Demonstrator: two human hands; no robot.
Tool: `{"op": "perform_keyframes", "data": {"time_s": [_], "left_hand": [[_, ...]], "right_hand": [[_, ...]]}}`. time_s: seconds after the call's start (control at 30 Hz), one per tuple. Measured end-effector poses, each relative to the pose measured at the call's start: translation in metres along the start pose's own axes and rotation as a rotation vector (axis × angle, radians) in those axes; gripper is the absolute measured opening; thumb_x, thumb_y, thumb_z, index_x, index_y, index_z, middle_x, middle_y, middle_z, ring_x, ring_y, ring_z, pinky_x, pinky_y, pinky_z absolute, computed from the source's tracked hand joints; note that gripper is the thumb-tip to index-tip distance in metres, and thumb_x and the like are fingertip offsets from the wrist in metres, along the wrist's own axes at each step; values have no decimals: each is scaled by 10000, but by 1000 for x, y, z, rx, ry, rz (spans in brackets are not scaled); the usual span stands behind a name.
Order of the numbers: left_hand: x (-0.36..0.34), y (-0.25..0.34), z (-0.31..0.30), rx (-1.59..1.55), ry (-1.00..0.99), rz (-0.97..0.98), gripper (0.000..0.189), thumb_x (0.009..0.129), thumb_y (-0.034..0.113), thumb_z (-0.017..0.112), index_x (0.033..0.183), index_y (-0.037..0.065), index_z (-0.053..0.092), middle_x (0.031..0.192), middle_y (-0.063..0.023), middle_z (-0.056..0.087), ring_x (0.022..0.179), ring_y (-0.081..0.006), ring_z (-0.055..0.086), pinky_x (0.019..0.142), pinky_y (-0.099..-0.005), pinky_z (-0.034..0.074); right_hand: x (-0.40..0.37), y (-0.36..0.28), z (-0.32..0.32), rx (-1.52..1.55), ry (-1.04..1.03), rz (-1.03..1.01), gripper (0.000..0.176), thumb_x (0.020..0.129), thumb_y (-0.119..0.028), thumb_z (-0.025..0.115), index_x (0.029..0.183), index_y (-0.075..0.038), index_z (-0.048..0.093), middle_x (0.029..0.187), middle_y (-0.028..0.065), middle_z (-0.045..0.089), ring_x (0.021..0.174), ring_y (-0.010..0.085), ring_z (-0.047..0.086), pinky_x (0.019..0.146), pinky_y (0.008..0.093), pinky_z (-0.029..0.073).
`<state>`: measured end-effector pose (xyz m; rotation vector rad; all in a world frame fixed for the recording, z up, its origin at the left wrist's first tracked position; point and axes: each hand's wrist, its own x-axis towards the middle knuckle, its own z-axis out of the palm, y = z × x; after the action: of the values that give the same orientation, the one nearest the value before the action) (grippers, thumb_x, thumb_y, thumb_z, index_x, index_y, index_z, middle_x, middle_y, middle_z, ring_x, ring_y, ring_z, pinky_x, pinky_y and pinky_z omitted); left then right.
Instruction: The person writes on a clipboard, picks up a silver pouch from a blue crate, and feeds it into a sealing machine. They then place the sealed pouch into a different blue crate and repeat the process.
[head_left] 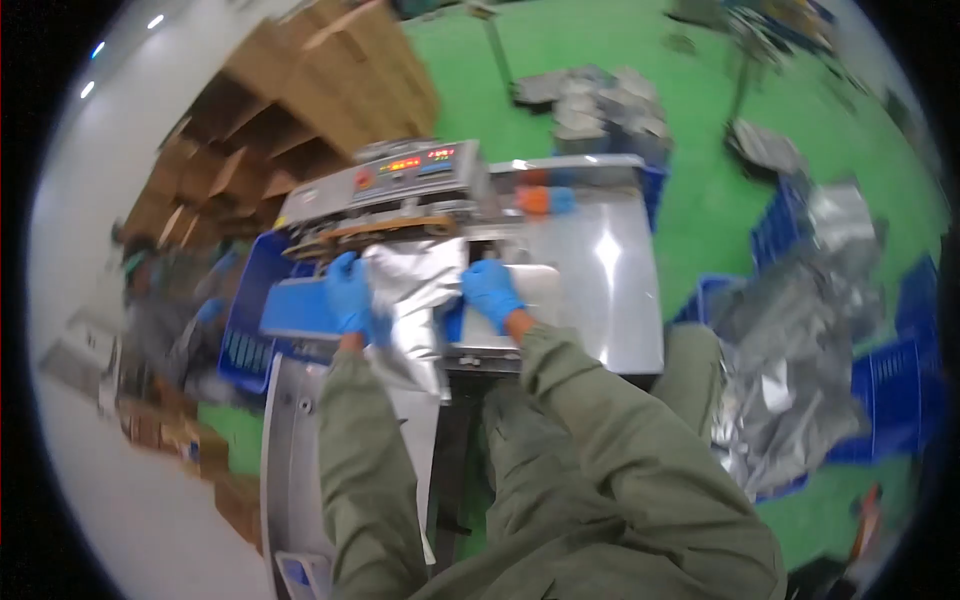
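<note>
Foil pouch: head view, draped between the two hands, upper edge up against the front of the control-panel machine [400, 190], lower part hanging over the blue belt [300, 305]; pouch body here [415, 290].
Left hand: blue glove [348, 295], at the pouch's left side; fingers bent, can't tell if pinched on the foil.
Right hand: blue glove [492, 292], fingers curled together beside the pouch's right side; closure on it also unclear.
Handling: foil looks slippery and creased; I'd keep equal tension both sides, upper edge flat and parallel to the brown strip [385, 231], fingertips clear of the machine.
Steel table [615, 290]: shiny, right of the machine; orange-and-blue item [546, 200] near its back, too blurred to name.
Room: green floor [460, 65], cardboard boxes [350, 70] behind, silver bags [790, 350] over blue crates at right, blurred co-worker [165, 310] at left.
</note>
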<state>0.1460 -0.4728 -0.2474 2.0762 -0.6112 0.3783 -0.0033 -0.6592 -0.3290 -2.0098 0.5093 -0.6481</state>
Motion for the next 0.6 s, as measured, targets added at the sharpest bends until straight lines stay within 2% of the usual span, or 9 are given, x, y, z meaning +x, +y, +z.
{"op": "perform_keyframes", "data": {"time_s": [0.07, 0.1, 0.13, 0.33, 0.37, 0.4, 0.43, 0.5, 0.6], "left_hand": [[-4, -4, -5, -17, -91, 255, 272, 870, 135, 534, 1116, 26, 575, 1061, -99, 606, 953, -213, 577, 843, -321, 457], [-51, 115, -40, 809, -255, 616, 314, 879, 154, 520, 1165, 27, 544, 1084, -122, 594, 969, -257, 579, 816, -349, 482], [-49, 75, -19, -58, -234, 361, 249, 895, 119, 514, 1064, -47, 592, 1041, -136, 621, 965, -207, 575, 878, -322, 432], [-145, 115, 17, -291, -313, 9, 293, 917, 207, 490, 1017, -32, 626, 1001, -77, 619, 941, -178, 558, 876, -301, 414], [-151, 113, 24, -266, -322, 28, 277, 914, 196, 496, 986, -35, 633, 960, -71, 625, 928, -167, 557, 863, -292, 415], [-156, 115, 31, -268, -329, 17, 277, 914, 196, 496, 986, -35, 633, 960, -71, 625, 928, -167, 557, 863, -292, 415], [-162, 123, 38, -289, -361, 34, 251, 916, 176, 493, 958, -28, 633, 952, -62, 624, 912, -152, 552, 852, -277, 412], [-173, 147, 54, -343, -420, 14, 199, 905, 127, 501, 925, -19, 635, 941, -57, 625, 886, -137, 552, 847, -260, 405], [-182, 173, 78, -471, -522, 83, 171, 894, 95, 504, 926, -13, 632, 946, -54, 626, 885, -132, 550, 836, -255, 404]], "right_hand": [[-21, -3, -10, -109, 23, -154, 219, 747, -183, 516, 625, -35, 622, 659, 210, 594, 629, 360, 591, 588, 450, 462], [-42, -19, -40, 89, 76, -53, 224, 743, -197, 515, 635, -37, 629, 688, 232, 588, 633, 371, 588, 605, 459, 457], [-61, -9, -60, 143, 55, 33, 269, 764, -255, 525, 716, -7, 618, 728, 239, 575, 641, 378, 565, 626, 428, 447], [-248, 74, -282, -155, 694, 396, 178, 764, -234, 623, 778, -57, 642, 775, 126, 638, 730, 297, 611, 647, 376, 477], [-285, 118, -309, -647, 897, 526, 179, 744, -251, 652, 791, -79, 636, 739, 103, 622, 696, 288, 598, 604, 368, 472], [-328, 132, -347, -998, 796, 549, 227, 729, -288, 672, 813, -83, 623, 715, 96, 608, 666, 294, 587, 584, 380, 470], [-359, 127, -378, -1068, 1024, 686, 288, 730, -338, 662, 808, -68, 601, 756, 114, 625, 692, 322, 599, 603, 423, 473], [-391, 118, -410, -1138, 1009, 1206, 326, 734, -370, 644, 772, -50, 591, 787, 130, 634, 716, 344, 610, 616, 464, 462], [-426, 159, -437, -1138, 860, 1121, 290, 758, -339, 610, 755, -50, 587, 795, 163, 624, 726, 368, 604, 620, 479, 450]]}}
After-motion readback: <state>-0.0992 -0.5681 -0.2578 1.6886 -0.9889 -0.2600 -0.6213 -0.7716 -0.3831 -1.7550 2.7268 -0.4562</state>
